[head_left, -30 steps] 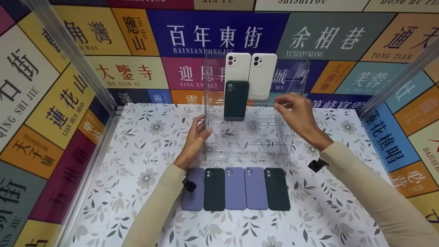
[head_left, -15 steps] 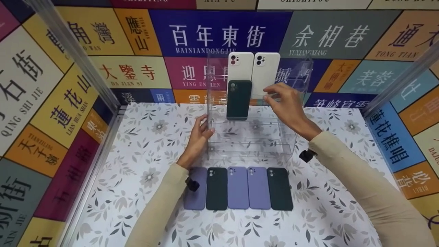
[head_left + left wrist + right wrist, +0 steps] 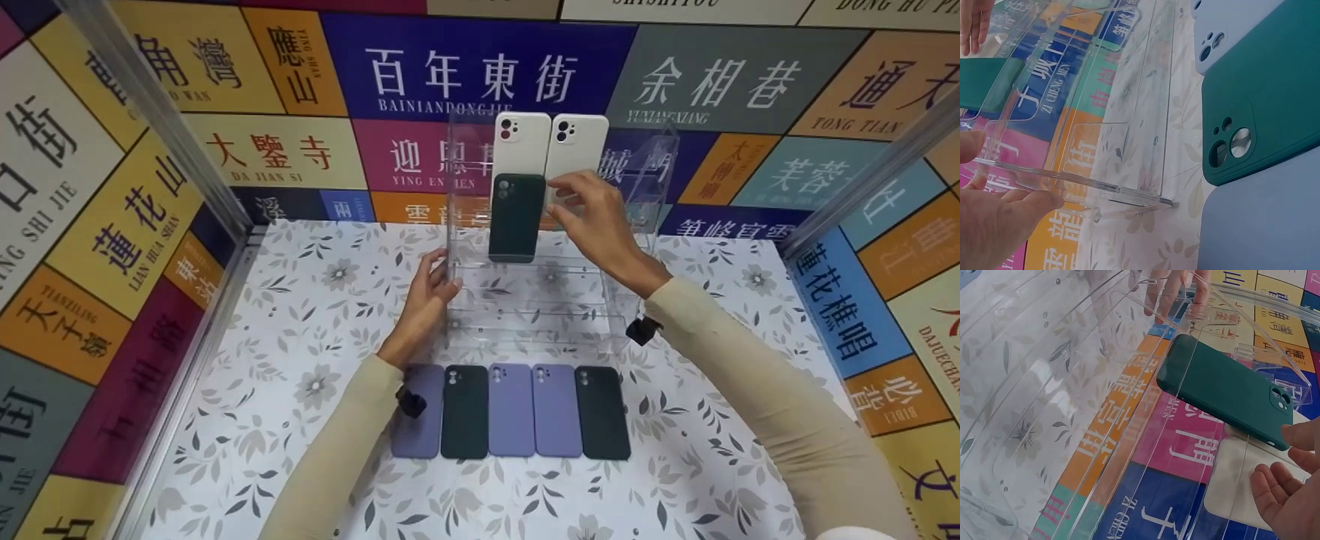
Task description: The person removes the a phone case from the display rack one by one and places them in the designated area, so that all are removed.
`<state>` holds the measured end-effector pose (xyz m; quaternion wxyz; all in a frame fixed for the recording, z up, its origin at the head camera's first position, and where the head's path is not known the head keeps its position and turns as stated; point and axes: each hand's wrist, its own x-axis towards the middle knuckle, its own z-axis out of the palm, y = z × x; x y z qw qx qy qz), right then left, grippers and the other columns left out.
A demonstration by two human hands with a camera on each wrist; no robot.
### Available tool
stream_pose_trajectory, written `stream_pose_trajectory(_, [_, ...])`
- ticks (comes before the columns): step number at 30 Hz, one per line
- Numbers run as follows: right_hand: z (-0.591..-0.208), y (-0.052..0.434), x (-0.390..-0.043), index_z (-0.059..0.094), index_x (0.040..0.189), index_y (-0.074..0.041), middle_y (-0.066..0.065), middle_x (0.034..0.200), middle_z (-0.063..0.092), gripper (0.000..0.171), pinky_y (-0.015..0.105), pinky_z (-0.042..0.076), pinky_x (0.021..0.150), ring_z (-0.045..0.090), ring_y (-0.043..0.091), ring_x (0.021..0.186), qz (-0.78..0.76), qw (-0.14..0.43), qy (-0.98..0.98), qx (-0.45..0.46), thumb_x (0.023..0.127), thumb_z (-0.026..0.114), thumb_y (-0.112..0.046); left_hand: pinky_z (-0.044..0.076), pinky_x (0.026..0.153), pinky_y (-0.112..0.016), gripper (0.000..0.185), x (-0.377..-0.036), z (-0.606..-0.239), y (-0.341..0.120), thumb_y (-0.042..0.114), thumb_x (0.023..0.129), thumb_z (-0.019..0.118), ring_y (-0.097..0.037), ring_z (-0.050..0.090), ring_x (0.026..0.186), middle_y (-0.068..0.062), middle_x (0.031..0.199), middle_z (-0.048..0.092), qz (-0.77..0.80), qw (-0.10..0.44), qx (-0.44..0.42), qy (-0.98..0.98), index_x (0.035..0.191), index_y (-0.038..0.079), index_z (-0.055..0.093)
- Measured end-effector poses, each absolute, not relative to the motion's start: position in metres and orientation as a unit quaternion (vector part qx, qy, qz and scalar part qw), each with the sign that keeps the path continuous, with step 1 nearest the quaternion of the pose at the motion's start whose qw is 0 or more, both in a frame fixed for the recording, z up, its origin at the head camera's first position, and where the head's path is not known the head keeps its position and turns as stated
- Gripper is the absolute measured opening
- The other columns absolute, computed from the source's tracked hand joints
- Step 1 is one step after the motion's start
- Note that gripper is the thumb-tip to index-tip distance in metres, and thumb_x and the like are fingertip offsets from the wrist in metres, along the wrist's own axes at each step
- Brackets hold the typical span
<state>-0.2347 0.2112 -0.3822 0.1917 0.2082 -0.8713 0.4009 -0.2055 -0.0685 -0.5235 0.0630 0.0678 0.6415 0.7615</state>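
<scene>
Centrally in frame: clear rack (image 3: pixel 540 315), left hand (image 3: pixel 420 304) gripping; green case (image 3: pixel 516 221), right hand (image 3: pixel 600 215) touching, fingers (image 3: pixel 566 184) loose; best nudged gently.

The left grip (image 3: pixel 1002 228) holds a clear rack (image 3: pixel 1084 181) near a green case (image 3: pixel 1269 95) between lavender cases (image 3: pixel 1258 225).
</scene>
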Motion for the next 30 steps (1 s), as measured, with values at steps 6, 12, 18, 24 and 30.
stream_pose_trajectory(6, [-0.379, 0.201, -0.240, 0.074, 0.132, 0.005, 0.024, 0.124, 0.071, 0.032, 0.050, 0.060, 0.100, 0.072, 0.034, 0.112, 0.411, 0.199, -0.864, 0.214, 0.101, 0.079, 0.000, 0.033, 0.129, -0.054, 0.060, -0.208, -0.522, -0.072, -0.001, 0.108, 0.058, -0.042, 0.036, 0.161, -0.031, 0.174, 0.033, 0.755, 0.065, 0.076, 0.649, 0.164, 0.001, 0.034])
stream_pose_trajectory(12, [-0.380, 0.194, -0.243, 0.072, 0.135, 0.006, 0.022, 0.124, 0.069, 0.035, 0.046, 0.059, 0.099, 0.072, 0.032, 0.109, 0.420, 0.195, -0.861, 0.210, 0.101, 0.078, 0.002, 0.034, 0.129, -0.054, 0.058, -0.207, -0.523, -0.071, -0.002, 0.107, 0.058, -0.044, 0.037, 0.160, -0.031, 0.172, 0.036, 0.757, 0.058, 0.072, 0.647, 0.161, 0.001, 0.037])
stream_pose_trajectory(18, [-0.383, 0.190, -0.244, 0.072, 0.135, 0.006, 0.023, 0.123, 0.068, 0.034, 0.043, 0.059, 0.097, 0.071, 0.031, 0.107, 0.428, 0.190, -0.861, 0.201, 0.101, 0.075, 0.005, 0.038, 0.126, -0.051, 0.057, -0.205, -0.524, -0.070, -0.007, 0.106, 0.056, -0.042, 0.044, 0.157, -0.031, 0.171, 0.039, 0.774, 0.057, 0.074, 0.627, 0.160, 0.002, 0.038])
stream_pose_trajectory(24, [-0.385, 0.192, -0.244, 0.072, 0.130, 0.003, 0.019, 0.120, 0.070, 0.027, 0.045, 0.061, 0.093, 0.072, 0.029, 0.105, 0.435, 0.198, -0.857, 0.192, 0.103, 0.073, 0.005, 0.035, 0.128, -0.053, 0.058, -0.204, -0.523, -0.070, -0.007, 0.106, 0.057, -0.041, 0.040, 0.159, -0.030, 0.171, 0.038, 0.776, 0.056, 0.071, 0.624, 0.160, 0.001, 0.037])
stream_pose_trajectory(30, [-0.384, 0.199, -0.241, 0.074, 0.121, 0.004, 0.017, 0.114, 0.073, 0.021, 0.037, 0.064, 0.091, 0.074, 0.026, 0.102, 0.444, 0.215, -0.849, 0.188, 0.100, 0.075, 0.007, 0.036, 0.128, -0.054, 0.061, -0.206, -0.523, -0.068, -0.005, 0.106, 0.058, -0.042, 0.039, 0.160, -0.031, 0.172, 0.037, 0.768, 0.056, 0.065, 0.635, 0.163, 0.001, 0.037])
